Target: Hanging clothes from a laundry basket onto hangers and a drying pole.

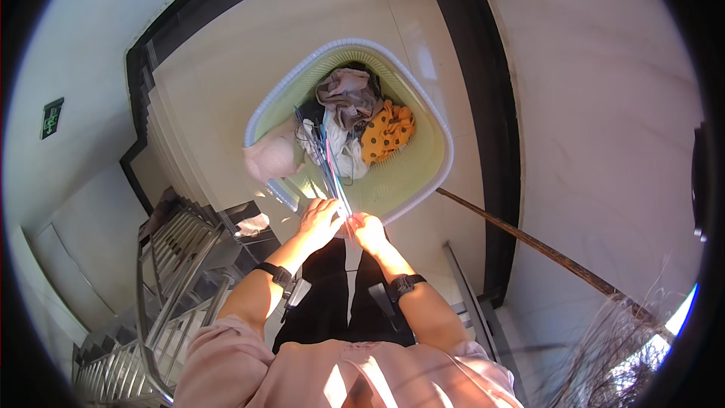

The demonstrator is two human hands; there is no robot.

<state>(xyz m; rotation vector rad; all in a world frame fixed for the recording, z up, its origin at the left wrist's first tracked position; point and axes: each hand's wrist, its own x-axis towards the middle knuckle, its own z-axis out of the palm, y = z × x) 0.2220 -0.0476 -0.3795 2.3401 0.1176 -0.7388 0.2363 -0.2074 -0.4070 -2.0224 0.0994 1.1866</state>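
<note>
Both hands are at the near rim of a pale green plastic laundry basket (427,181) with a bluish rim. My left hand (322,220) and my right hand (367,230) grip the near end of a bundle of thin hangers (333,173) in pink, blue and white. The bundle's far end reaches over the clothes. Inside lie a crumpled greyish-pink garment (349,96), an orange cloth with dark dots (388,131) and white fabric (346,156). A pale pink padded garment (274,153) hangs partly over the left rim. My fingers hide the hanger parts they hold.
A stair with a stainless steel railing (148,317) drops away on the left. From beside the basket, a rusty brown pole (527,238) slants to the lower right. Dark skirting (498,141) edges the light tiled floor (249,56). A green exit sign (52,118) is on the left wall.
</note>
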